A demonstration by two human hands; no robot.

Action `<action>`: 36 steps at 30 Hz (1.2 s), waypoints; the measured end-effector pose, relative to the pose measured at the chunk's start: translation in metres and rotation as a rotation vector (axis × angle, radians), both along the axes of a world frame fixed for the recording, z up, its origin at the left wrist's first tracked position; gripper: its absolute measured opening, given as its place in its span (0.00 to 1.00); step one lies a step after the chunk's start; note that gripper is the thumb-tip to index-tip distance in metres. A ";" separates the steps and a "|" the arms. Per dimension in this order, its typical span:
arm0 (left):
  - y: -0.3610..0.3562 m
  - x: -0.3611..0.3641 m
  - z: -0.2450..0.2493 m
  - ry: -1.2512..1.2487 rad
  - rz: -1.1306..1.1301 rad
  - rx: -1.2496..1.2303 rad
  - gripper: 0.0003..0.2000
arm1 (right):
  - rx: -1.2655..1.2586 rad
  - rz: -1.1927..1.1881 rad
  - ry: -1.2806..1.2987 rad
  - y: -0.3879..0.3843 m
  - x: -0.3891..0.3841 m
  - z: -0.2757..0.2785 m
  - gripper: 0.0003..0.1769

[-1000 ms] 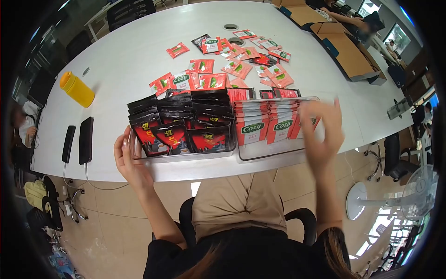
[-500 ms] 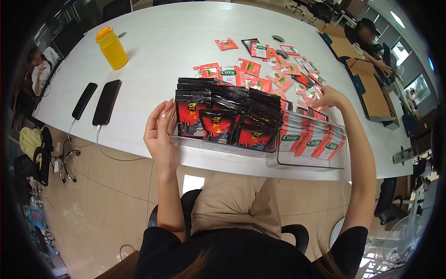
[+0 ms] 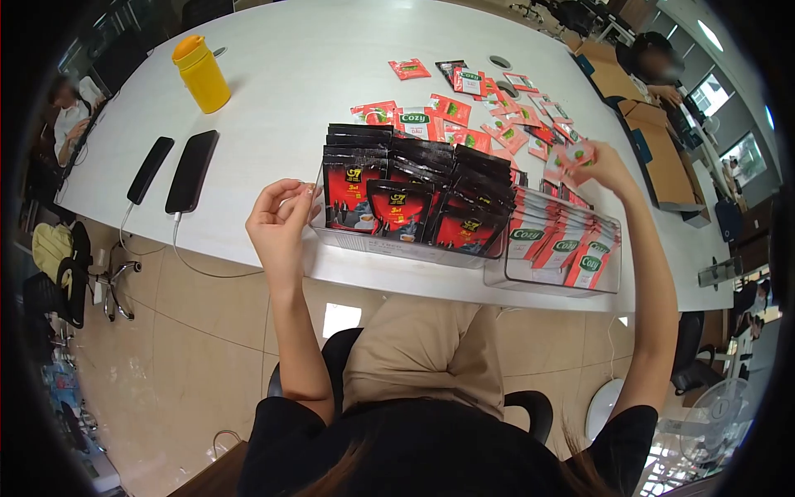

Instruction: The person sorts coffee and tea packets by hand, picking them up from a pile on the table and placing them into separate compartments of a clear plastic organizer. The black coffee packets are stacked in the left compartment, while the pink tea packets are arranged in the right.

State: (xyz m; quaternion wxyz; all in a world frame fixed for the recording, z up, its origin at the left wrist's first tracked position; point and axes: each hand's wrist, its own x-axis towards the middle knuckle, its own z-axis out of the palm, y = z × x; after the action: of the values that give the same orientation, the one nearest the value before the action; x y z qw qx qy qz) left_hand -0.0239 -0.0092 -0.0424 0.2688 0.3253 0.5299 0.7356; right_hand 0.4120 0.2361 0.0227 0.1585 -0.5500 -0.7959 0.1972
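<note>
Pinched in my right hand (image 3: 607,170) is a pink Cozy tea sachet (image 3: 571,159), held up over the back of the right-hand clear bin (image 3: 542,286). That bin carries a row of upright Cozy tea sachets (image 3: 566,246). Left of it stands another clear bin (image 3: 389,251), packed with black and red G7 coffee sachets (image 3: 400,211). My left hand (image 3: 280,214) is beside this bin's left end, fingers curled and fingertips together near its edge; whether something small is between them I cannot tell. Loose pink sachets (image 3: 451,110) lie scattered behind both bins.
On the left of the white table (image 3: 290,74) are a yellow bottle (image 3: 203,79) and two black phones (image 3: 192,172) with cables. Open cardboard boxes (image 3: 654,153) line the right side. One person (image 3: 658,66) sits at the far right, another (image 3: 70,116) at the left.
My right hand has risen from the loose sachets with a pink one in its fingers. My left hand has drawn back from the coffee bin's side and curled its fingers. The view has shifted slightly.
</note>
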 end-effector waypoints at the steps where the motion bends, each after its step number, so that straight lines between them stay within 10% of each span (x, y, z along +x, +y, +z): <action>1: -0.001 -0.001 -0.001 -0.005 -0.018 -0.010 0.08 | -0.015 0.007 0.068 0.005 0.005 0.003 0.20; 19: -0.005 -0.013 -0.021 0.052 -0.012 0.115 0.11 | 0.323 0.026 -0.147 -0.001 -0.034 0.033 0.22; 31: -0.002 0.000 -0.007 0.050 0.066 0.104 0.10 | -0.436 0.166 0.232 0.048 -0.089 -0.017 0.25; 36: -0.003 0.002 -0.005 0.038 0.092 0.114 0.11 | -0.199 0.097 -0.221 0.054 -0.125 -0.018 0.36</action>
State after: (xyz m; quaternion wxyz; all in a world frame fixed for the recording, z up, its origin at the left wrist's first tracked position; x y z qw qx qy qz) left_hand -0.0217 -0.0123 -0.0469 0.2058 0.3294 0.5064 0.7699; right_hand 0.2874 0.2896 0.0043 0.0050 -0.5421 -0.8108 0.2206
